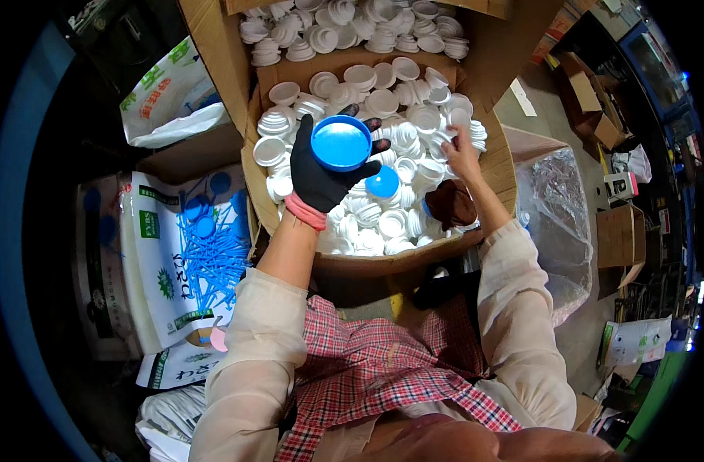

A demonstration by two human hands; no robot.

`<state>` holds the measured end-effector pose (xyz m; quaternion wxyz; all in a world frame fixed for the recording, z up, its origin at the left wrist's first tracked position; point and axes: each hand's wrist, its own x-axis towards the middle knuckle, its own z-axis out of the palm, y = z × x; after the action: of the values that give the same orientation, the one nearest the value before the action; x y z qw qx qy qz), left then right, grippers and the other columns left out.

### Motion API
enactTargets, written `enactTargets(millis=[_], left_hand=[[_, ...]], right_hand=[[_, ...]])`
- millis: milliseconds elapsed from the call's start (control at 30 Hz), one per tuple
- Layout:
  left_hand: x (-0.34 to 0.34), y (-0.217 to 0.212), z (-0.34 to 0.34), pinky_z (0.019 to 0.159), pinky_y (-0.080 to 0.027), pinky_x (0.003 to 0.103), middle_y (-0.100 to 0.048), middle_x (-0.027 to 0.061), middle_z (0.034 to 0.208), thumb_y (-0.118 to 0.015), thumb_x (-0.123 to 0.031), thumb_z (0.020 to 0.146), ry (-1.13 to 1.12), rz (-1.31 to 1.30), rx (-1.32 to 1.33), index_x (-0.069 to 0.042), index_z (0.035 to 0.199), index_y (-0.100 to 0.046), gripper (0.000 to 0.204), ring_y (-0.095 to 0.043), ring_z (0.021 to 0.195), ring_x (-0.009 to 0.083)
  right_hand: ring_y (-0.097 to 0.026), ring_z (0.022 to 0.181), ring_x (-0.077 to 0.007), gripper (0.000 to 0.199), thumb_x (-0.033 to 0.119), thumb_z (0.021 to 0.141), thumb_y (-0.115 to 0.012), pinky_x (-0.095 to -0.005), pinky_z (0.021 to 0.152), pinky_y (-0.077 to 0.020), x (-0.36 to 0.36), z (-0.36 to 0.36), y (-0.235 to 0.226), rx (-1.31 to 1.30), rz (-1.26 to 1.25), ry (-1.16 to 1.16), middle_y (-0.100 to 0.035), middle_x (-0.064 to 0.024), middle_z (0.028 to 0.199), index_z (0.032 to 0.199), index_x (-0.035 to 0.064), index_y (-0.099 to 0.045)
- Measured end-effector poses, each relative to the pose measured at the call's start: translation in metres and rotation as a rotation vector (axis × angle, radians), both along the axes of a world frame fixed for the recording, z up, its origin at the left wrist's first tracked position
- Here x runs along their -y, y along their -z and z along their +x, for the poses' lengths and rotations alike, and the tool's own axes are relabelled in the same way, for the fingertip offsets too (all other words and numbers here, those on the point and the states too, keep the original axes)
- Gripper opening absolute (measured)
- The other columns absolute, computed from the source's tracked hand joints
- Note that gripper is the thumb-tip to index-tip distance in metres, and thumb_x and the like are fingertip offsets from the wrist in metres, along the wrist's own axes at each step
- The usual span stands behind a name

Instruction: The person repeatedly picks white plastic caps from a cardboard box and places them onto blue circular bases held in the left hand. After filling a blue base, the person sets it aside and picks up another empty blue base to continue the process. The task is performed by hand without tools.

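My left hand (319,171), in a black glove with a pink cuff, holds a round blue lid (341,143) on its palm, with the fingertips showing past the lid's right side. Over the right part of a cardboard box my bare right hand (464,158) has its fingers bent in among the white plastic lids (425,117), pinching at one; its grip is partly hidden. Another blue lid (383,182) lies on the white ones below my left hand. A dark brown cloth-like item (450,204) rests on the pile near my right wrist.
The open cardboard box (398,262) has raised flaps, with more white lids behind its far wall. To the left, blue stick-like plastic pieces (213,258) lie on a white printed bag. A clear plastic-lined box (556,223) stands at the right, with cartons (620,239) beyond.
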<state>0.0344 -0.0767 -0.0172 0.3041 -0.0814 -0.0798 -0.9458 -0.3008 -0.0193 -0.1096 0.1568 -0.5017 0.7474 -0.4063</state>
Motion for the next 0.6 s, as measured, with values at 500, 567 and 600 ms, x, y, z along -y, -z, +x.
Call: enactTargets(millis=[500, 567, 600], left_hand=[[-0.041, -0.007, -0.006, 0.096, -0.048, 0.043, -0.050, 0.0248, 0.133, -0.037, -0.047, 0.098, 0.157, -0.237, 0.114, 0.006, 0.140, -0.036, 0.067, -0.057, 0.114, 0.0335], [-0.032, -0.015, -0.005, 0.096, -0.048, 0.045, -0.050, 0.0284, 0.131, -0.036, -0.046, 0.099, 0.244, -0.410, 0.001, 0.007, 0.139, -0.037, 0.066, -0.058, 0.112, 0.0359], [-0.031, -0.015, -0.005, 0.096, -0.048, 0.045, -0.052, 0.0320, 0.126, -0.034, -0.044, 0.100, 0.149, -0.387, 0.119, 0.010, 0.136, -0.039, 0.064, -0.059, 0.111, 0.0386]], right_hand=[[-0.052, 0.113, -0.0205, 0.079, 0.013, 0.063, -0.086, -0.0318, 0.095, -0.0446, -0.096, 0.126, -0.150, 0.483, -0.088, -0.530, -0.047, -0.0084, 0.129, 0.131, 0.0096, -0.047], [-0.052, 0.118, -0.0235, 0.079, 0.013, 0.062, -0.087, -0.0334, 0.098, -0.0433, -0.097, 0.114, -0.153, 0.259, -0.224, -0.536, -0.050, -0.0095, 0.130, 0.131, 0.0098, -0.048], [-0.051, 0.120, -0.0254, 0.078, 0.011, 0.062, -0.086, -0.0346, 0.099, -0.0432, -0.098, 0.108, -0.155, 0.140, -0.238, -0.617, -0.050, -0.0104, 0.131, 0.130, 0.0100, -0.048]])
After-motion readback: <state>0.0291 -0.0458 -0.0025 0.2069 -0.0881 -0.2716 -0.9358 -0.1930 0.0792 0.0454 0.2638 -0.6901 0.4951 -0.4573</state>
